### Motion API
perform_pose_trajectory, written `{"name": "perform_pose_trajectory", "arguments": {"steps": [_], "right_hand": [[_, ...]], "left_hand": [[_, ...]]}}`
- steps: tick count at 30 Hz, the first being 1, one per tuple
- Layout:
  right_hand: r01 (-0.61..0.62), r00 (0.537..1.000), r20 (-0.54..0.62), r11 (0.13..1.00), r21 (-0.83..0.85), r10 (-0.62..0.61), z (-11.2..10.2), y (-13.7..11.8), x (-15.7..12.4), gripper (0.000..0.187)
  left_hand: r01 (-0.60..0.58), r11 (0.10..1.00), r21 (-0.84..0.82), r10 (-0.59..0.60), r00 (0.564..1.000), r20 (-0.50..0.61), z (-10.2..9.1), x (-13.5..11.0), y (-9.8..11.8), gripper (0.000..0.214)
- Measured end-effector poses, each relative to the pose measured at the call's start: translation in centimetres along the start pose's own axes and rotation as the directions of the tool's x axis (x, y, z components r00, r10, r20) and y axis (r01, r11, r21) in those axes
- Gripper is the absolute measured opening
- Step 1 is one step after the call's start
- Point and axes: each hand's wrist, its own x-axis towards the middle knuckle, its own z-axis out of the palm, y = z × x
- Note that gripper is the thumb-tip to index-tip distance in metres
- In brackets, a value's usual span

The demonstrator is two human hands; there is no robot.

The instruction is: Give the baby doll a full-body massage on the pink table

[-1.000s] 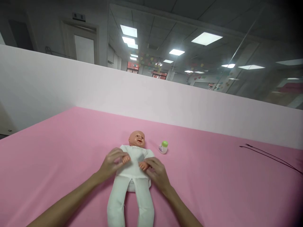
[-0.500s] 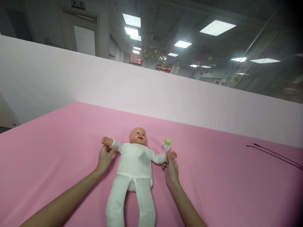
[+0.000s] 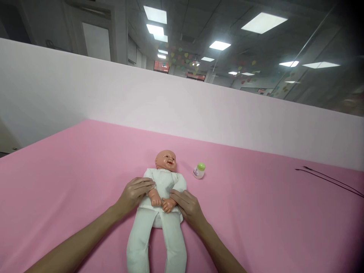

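Note:
A baby doll (image 3: 164, 182) in white clothes lies face up on the pink tabletop (image 3: 71, 163), its legs toward me. Both of its arms are folded in, and its bare hands meet over the belly. At the left, my left hand (image 3: 135, 192) is closed around one of the doll's forearms, fingers laid over the sleeve and thumb hidden. On the other side, my right hand (image 3: 190, 206) grips the opposite forearm near the wrist, its fingertips over the sleeve. To the right of the doll's head stands a small clear bottle (image 3: 199, 171) with a green cap.
Two thin dark cords or rods (image 3: 331, 181) lie at the far right of the table. A low white wall (image 3: 170, 102) runs along the back edge. Beyond it are glass, ceiling lights and a door (image 3: 96, 40).
The doll's arms were stretched out sideways; my hands have brought them inward over its belly. The bottle and the cords have stayed in place. The view has shifted slightly.

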Motion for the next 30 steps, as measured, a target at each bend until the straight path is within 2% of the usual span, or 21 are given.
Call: {"name": "perform_pose_trajectory", "arguments": {"steps": [2,3,4,5,6,8,9,11,13,14,16,18,19,20,21,23,25,26,28,29,30], "right_hand": [[-0.054,0.998,-0.033,0.997,0.046,0.056,0.4,0.1,0.0,0.033],[-0.132,0.984,-0.104,0.986,0.104,0.143,0.6,0.2,0.1,0.030],[-0.226,0.943,-0.204,0.956,0.188,0.263,0.7,0.4,0.2,0.028],[-0.314,0.864,-0.306,0.903,0.293,0.400,0.7,0.6,0.3,0.029],[-0.381,0.756,-0.380,0.830,0.407,0.533,0.7,1.0,0.4,0.034],[-0.448,0.547,-0.400,0.661,0.602,0.735,0.3,1.8,0.5,0.046],[-0.463,0.483,-0.363,0.584,0.667,0.797,0.1,2.2,0.5,0.050],[-0.494,0.427,-0.273,0.475,0.728,0.862,-0.4,2.8,0.4,0.052],[-0.515,0.442,-0.240,0.464,0.721,0.864,-0.7,2.9,0.4,0.050],[-0.514,0.476,-0.249,0.496,0.700,0.844,-0.8,2.8,0.4,0.049],[-0.484,0.590,-0.294,0.620,0.617,0.752,-0.8,2.3,0.5,0.045],[-0.405,0.762,-0.309,0.792,0.457,0.569,-0.8,1.7,0.5,0.039],[-0.342,0.850,-0.281,0.872,0.349,0.446,-0.8,1.5,0.4,0.036],[-0.266,0.918,-0.232,0.935,0.236,0.320,-0.7,1.3,0.3,0.035],[-0.189,0.962,-0.175,0.973,0.132,0.211,-0.6,1.2,0.2,0.037],[-0.077,0.993,-0.090,0.997,-0.014,0.076,-0.3,1.0,-0.1,0.041],[-0.056,0.996,-0.072,0.996,-0.064,0.052,0.1,0.9,-0.2,0.043],[-0.073,0.994,-0.081,0.996,-0.048,0.069,0.3,0.8,-0.1,0.043],[-0.162,0.976,-0.138,0.984,0.075,0.171,0.8,0.6,0.1,0.039],[-0.233,0.946,-0.189,0.956,0.177,0.265,1.0,0.6,0.2,0.035],[-0.310,0.891,-0.242,0.904,0.294,0.384,1.1,0.6,0.4,0.032]], "left_hand": [[0.009,1.000,-0.006,-0.009,1.000,0.013,0.1,-0.1,-0.1,0.031],[0.063,0.998,-0.022,-0.064,0.998,-0.018,0.1,-0.1,-0.1,0.029],[0.151,0.987,-0.050,-0.155,0.985,-0.076,0.0,-0.1,0.0,0.027],[0.260,0.961,-0.096,-0.272,0.951,-0.149,0.0,-0.1,0.1,0.026],[0.370,0.915,-0.158,-0.398,0.890,-0.220,-0.2,0.0,0.1,0.026],[0.534,0.785,-0.314,-0.616,0.727,-0.304,-0.5,0.3,0.0,0.031],[0.579,0.716,-0.390,-0.694,0.652,-0.306,-0.6,0.5,-0.2,0.034],[0.621,0.594,-0.512,-0.794,0.553,-0.252,-0.9,0.9,-0.6,0.040],[0.623,0.535,-0.571,-0.826,0.527,-0.200,-1.0,1.2,-0.9,0.044],[0.617,0.547,-0.566,-0.816,0.543,-0.196,-0.9,1.2,-1.0,0.044],[0.600,0.627,-0.497,-0.762,0.604,-0.233,-0.8,1.2,-0.7,0.039],[0.561,0.736,-0.379,-0.668,0.693,-0.270,-0.6,1.0,-0.3,0.028],[0.515,0.798,-0.314,-0.594,0.761,-0.262,-0.5,0.9,-0.1,0.023],[0.439,0.862,-0.253,-0.495,0.837,-0.234,-0.5,0.8,0.0,0.019],[0.341,0.919,-0.198,-0.377,0.906,-0.191,-0.4,0.7,0.0,0.019],[0.149,0.982,-0.118,-0.161,0.982,-0.098,-0.4,0.6,-0.1,0.026],[0.057,0.995,-0.083,-0.062,0.997,-0.055,-0.3,0.5,-0.3,0.030],[0.063,0.995,-0.082,-0.067,0.996,-0.052,-0.2,0.5,-0.4,0.030],[0.170,0.978,-0.117,-0.179,0.981,-0.077,-0.1,0.4,-0.5,0.026],[0.262,0.953,-0.154,-0.279,0.955,-0.101,0.0,0.4,-0.5,0.024],[0.360,0.910,-0.204,-0.390,0.911,-0.133,0.0,0.5,-0.6,0.024]]}}
